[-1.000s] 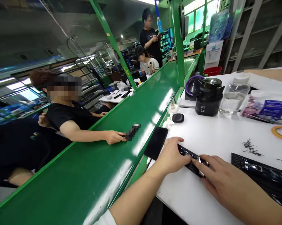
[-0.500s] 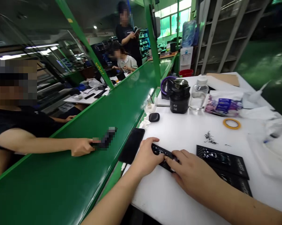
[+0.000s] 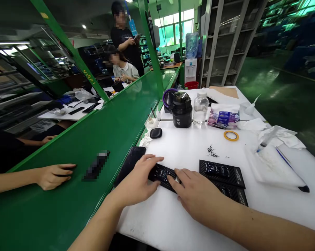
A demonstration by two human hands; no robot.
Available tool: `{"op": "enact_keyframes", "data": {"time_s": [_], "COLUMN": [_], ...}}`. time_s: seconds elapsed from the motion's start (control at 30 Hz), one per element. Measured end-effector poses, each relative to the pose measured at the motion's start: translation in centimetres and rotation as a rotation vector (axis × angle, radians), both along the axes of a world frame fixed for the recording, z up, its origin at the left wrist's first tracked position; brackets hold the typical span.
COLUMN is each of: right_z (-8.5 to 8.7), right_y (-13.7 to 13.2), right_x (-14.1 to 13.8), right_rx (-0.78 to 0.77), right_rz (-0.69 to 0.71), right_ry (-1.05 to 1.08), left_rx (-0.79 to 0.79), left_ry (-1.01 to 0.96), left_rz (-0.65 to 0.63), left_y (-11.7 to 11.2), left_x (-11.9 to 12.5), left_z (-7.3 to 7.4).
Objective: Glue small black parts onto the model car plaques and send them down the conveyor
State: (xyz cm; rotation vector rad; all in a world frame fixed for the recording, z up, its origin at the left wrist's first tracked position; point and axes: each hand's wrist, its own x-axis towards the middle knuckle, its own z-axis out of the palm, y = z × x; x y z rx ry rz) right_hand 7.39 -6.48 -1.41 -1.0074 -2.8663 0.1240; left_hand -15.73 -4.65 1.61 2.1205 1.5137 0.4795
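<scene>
A black patterned plate (image 3: 163,175) with a glossy raised car shape lies flat on the white table under my hands. Around its left end my left hand (image 3: 136,181) holds it, with the fingers along the far edge and the thumb at the near edge. My right hand (image 3: 196,191) grips the right end, its index finger resting on the plate's face near the raised shape. A small pale piece shows by the right fingertips, too covered to name. Two similar plates, one (image 3: 234,173) partly over the other (image 3: 243,198), lie right of my right hand.
Left of my left hand lies a dark flat slab (image 3: 129,162). Behind are a black case (image 3: 156,133), black jug (image 3: 182,113), clear bottle (image 3: 200,109), yellow tape roll (image 3: 231,136) and black scraps (image 3: 211,151). A co-worker's hand (image 3: 55,176) is over the green conveyor (image 3: 55,216).
My view has turned right. My left thumb has drawn back from the plate's middle to its near edge. The co-worker's hand has let go of a dark object on the conveyor.
</scene>
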Motion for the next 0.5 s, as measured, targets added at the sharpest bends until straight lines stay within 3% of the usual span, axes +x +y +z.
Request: {"op": "enact_keyframes", "data": {"time_s": [0.13, 0.23, 0.33, 0.43, 0.5], "right_z": [-1.0, -1.5, -1.8, -2.5, -3.1], "right_y": [-0.6, -0.6, -0.3, 0.1, 0.4], "right_x": [-0.2, 0.0, 0.9, 2.0, 2.4], "right_rx": [0.084, 0.154, 0.242, 0.365, 0.444], "right_rz": [0.023, 0.045, 0.069, 0.128, 0.189], "right_ry": [-0.089, -0.089, -0.016, 0.047, 0.053], "left_rx": [-0.141, -0.066, 0.056, 0.079, 0.059], "left_ry": [0.105, 0.125, 0.190, 0.229, 0.223], "left_rz": [-0.117, -0.112, -0.132, -0.048, 0.098], "left_y": [0.2, 0.3, -0.5, -2.5, -4.7], "left_x": [-0.4, -0.1, 0.4, -1.0, -4.2], "left_z": [-0.1, -0.4, 0.5, 2.1, 2.7]}}
